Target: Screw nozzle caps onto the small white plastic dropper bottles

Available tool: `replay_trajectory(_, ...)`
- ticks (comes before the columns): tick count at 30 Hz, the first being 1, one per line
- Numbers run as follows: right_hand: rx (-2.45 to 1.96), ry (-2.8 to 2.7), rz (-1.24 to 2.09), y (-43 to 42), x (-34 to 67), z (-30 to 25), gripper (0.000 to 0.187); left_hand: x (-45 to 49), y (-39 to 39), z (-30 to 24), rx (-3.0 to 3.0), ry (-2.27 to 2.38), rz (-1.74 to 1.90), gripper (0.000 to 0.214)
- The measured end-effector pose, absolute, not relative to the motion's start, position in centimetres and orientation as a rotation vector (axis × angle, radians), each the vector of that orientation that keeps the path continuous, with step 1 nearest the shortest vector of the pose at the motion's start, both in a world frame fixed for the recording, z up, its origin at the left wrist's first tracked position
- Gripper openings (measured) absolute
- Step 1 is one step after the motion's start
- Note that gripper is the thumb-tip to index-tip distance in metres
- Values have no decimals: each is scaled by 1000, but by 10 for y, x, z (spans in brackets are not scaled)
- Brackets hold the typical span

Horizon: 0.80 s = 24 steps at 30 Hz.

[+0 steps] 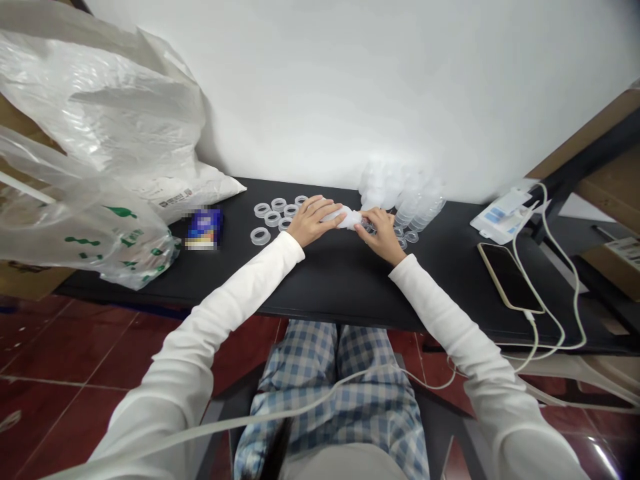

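A white, translucent plastic bottle (349, 219) is held tilted on its side above the black table. My left hand (314, 223) wraps over its body from the left and hides much of it. At its narrow right end, my right hand (382, 236) has its fingers closed on the neck; any small part there is too small to make out. Several clear plastic rings (260, 236) lie on the table beside my left hand. Behind my right hand stand several translucent bottles (414, 208), and small clear round pieces (411, 237) lie near their bases.
White plastic bags (100, 100) bulge at the left, next to a small blue box (204, 229). A phone (510, 277) on a charging cable (533, 343) and a white pack (501, 215) lie at the right. One cable crosses my lap. A white wall (320, 87) bounds the table (345, 280) behind.
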State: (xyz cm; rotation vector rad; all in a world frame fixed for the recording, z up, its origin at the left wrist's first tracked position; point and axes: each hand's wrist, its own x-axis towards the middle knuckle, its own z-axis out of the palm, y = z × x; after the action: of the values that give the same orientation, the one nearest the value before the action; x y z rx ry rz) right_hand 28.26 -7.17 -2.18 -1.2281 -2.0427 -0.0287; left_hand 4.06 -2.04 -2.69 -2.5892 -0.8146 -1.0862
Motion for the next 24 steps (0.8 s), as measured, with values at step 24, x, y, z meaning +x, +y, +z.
replay_trajectory(24,-1314,-1446,-282,-71,327,14,48,33,-20,-21,-2576,-905,-1124,51)
